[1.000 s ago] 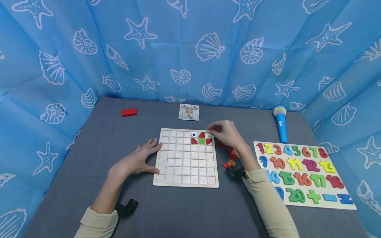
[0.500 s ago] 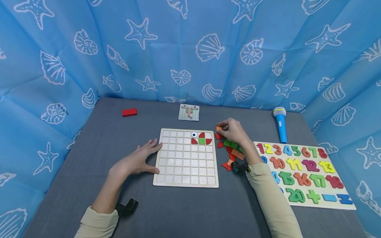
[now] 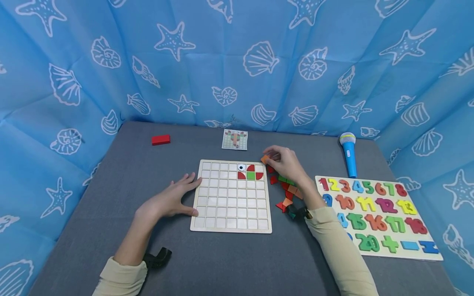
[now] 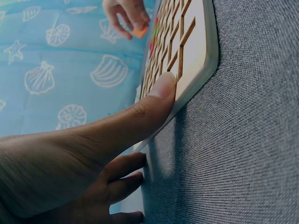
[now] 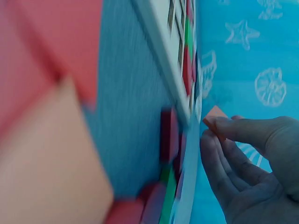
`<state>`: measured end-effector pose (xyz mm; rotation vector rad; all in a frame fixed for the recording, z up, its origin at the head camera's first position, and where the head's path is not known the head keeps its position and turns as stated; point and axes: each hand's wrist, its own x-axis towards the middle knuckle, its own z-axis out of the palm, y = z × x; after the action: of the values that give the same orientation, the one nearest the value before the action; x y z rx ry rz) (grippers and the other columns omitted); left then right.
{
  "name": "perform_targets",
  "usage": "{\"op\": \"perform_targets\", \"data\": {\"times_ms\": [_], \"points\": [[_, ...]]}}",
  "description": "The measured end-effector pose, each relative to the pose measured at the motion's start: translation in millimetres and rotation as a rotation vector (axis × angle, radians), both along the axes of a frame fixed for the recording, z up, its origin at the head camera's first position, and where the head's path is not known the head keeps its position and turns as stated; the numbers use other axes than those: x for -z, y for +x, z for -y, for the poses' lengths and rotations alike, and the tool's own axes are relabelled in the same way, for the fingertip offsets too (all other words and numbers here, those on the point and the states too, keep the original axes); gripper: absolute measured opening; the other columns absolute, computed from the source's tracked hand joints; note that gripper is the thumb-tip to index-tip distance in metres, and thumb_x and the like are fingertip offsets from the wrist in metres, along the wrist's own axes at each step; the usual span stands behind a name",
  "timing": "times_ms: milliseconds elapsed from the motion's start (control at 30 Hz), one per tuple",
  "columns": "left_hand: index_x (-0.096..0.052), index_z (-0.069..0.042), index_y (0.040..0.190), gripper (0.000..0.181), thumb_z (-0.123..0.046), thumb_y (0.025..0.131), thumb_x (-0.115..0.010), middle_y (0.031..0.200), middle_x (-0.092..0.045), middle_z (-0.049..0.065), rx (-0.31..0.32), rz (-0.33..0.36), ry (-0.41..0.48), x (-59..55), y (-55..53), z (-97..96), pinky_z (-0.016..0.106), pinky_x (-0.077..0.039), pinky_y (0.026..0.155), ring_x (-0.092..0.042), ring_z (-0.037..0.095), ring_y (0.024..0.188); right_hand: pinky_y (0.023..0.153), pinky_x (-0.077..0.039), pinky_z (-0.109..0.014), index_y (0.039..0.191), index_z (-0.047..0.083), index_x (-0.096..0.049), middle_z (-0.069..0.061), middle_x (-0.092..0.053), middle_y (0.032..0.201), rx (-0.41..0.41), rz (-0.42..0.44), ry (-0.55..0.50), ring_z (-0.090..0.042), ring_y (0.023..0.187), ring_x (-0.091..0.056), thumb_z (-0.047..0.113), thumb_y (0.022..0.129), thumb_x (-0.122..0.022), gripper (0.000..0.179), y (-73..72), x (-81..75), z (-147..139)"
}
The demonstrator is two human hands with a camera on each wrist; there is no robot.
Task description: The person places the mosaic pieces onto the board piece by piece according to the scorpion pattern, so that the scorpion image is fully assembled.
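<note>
A pale wooden grid board (image 3: pixel 231 201) lies at the middle of the table. In its upper right cells sit an eye tile (image 3: pixel 242 167), a green square tile (image 3: pixel 251 176) and several red curved tiles. My left hand (image 3: pixel 168 200) rests on the board's left edge with fingers spread; the left wrist view shows the thumb (image 4: pixel 161 88) on the rim. Between thumb and fingers, my right hand (image 3: pixel 285 160) pinches an orange tile (image 3: pixel 264 159) above the board's upper right corner. The same orange tile (image 5: pixel 216 120) shows clearly in the right wrist view.
Loose red, green and orange tiles (image 3: pixel 289 193) lie right of the board, partly under the right forearm. A pattern card (image 3: pixel 235 139) and a red block (image 3: pixel 161 140) lie behind. To the right are a number puzzle (image 3: pixel 377 220) and a blue toy microphone (image 3: pixel 349 154).
My right hand moved right from the board's corner to the loose tiles, then came back left with the orange tile pinched. The left hand stayed in place.
</note>
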<state>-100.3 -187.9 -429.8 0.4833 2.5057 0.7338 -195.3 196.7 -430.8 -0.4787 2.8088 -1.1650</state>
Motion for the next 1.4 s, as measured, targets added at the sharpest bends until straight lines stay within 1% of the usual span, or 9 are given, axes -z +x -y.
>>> {"op": "perform_targets", "data": {"times_ms": [133, 267, 367, 500, 733, 933, 1033, 1267, 1400], "points": [[-0.028, -0.01, 0.172, 0.111, -0.038, 0.087, -0.092, 0.181, -0.014, 0.025, -0.002, 0.007, 0.003, -1.2, 0.3, 0.5, 0.079, -0.011, 0.13, -0.007, 0.049, 0.17, 0.096, -0.066, -0.052, 0.128, -0.001, -0.075, -0.021, -0.078, 0.124, -0.059, 0.022, -0.057, -0.038, 0.11, -0.078, 0.0, 0.101, -0.072, 0.027, 10.3, -5.1, 16.4], [-0.028, -0.01, 0.173, 0.111, -0.038, 0.086, -0.092, 0.181, -0.014, 0.025, -0.001, 0.006, 0.0, -0.8, 0.2, 0.9, 0.079, -0.011, 0.13, -0.007, 0.049, 0.17, 0.095, -0.067, -0.05, 0.128, -0.001, -0.075, -0.022, -0.078, 0.126, -0.128, 0.038, -0.077, -0.038, 0.11, -0.079, -0.001, 0.1, -0.073, 0.028, 19.0, -8.1, 33.4], [-0.028, -0.01, 0.173, 0.111, -0.038, 0.087, -0.092, 0.181, -0.014, 0.025, 0.002, 0.004, 0.0, 0.0, -0.3, 0.9, 0.079, -0.012, 0.13, -0.007, 0.049, 0.17, 0.094, -0.067, -0.047, 0.128, -0.001, -0.076, -0.022, -0.079, 0.125, -0.175, 0.049, -0.072, -0.036, 0.108, -0.08, -0.001, 0.099, -0.074, 0.028, 23.0, -6.9, 45.8], [-0.027, -0.011, 0.173, 0.111, -0.038, 0.087, -0.092, 0.181, -0.014, 0.024, 0.0, 0.008, 0.001, 0.3, -0.6, 0.8, 0.079, -0.011, 0.131, -0.007, 0.048, 0.17, 0.089, -0.067, -0.042, 0.125, -0.002, -0.077, -0.019, -0.081, 0.115, -0.211, 0.067, -0.037, -0.029, 0.1, -0.08, 0.002, 0.098, -0.077, 0.028, 25.1, -3.6, 60.7], [-0.027, -0.011, 0.173, 0.111, -0.038, 0.087, -0.092, 0.182, -0.013, 0.024, -0.003, 0.012, -0.002, 0.8, -0.6, 0.5, 0.078, -0.01, 0.131, -0.006, 0.047, 0.17, 0.079, -0.063, -0.03, 0.12, -0.001, -0.077, -0.012, -0.08, 0.099, -0.241, 0.05, 0.074, -0.017, 0.086, -0.074, 0.008, 0.096, -0.082, 0.026, 25.4, -1.5, 77.8], [-0.027, -0.012, 0.173, 0.111, -0.038, 0.087, -0.092, 0.182, -0.013, 0.023, -0.004, 0.014, -0.01, 0.9, -0.5, 0.8, 0.078, -0.01, 0.132, -0.006, 0.047, 0.17, 0.072, -0.056, -0.026, 0.116, 0.0, -0.078, -0.009, -0.076, 0.093, -0.25, 0.037, 0.138, -0.012, 0.076, -0.066, 0.01, 0.095, -0.083, 0.023, 24.8, -3.0, 87.1], [-0.028, -0.011, 0.173, 0.111, -0.039, 0.087, -0.092, 0.182, -0.013, 0.024, 0.0, 0.008, -0.01, 0.4, -0.2, 0.9, 0.078, -0.011, 0.131, -0.007, 0.048, 0.17, 0.073, -0.056, -0.027, 0.116, -0.001, -0.078, -0.01, -0.076, 0.093, -0.259, 0.043, 0.159, -0.012, 0.076, -0.065, 0.009, 0.096, -0.081, 0.022, 24.6, -3.5, 89.8], [-0.029, -0.011, 0.172, 0.11, -0.039, 0.086, -0.092, 0.181, -0.014, 0.024, -0.003, 0.005, 0.001, -0.1, 0.0, 0.0, 0.079, -0.011, 0.131, -0.008, 0.049, 0.17, 0.077, -0.057, -0.03, 0.117, 0.001, -0.081, -0.012, -0.078, 0.102, -0.275, 0.053, 0.179, -0.015, 0.081, -0.065, 0.008, 0.097, -0.079, 0.022, 23.3, -2.6, 91.1], [-0.028, -0.011, 0.173, 0.111, -0.039, 0.086, -0.092, 0.181, -0.014, 0.024, -0.002, 0.008, -0.002, -0.5, 0.3, 0.2, 0.078, -0.011, 0.131, -0.007, 0.049, 0.17, 0.077, -0.057, -0.03, 0.12, -0.001, -0.08, -0.013, -0.078, 0.103, -0.296, 0.055, 0.163, -0.014, 0.081, -0.066, 0.01, 0.097, -0.079, 0.025, 25.7, -4.3, 88.5]]}}
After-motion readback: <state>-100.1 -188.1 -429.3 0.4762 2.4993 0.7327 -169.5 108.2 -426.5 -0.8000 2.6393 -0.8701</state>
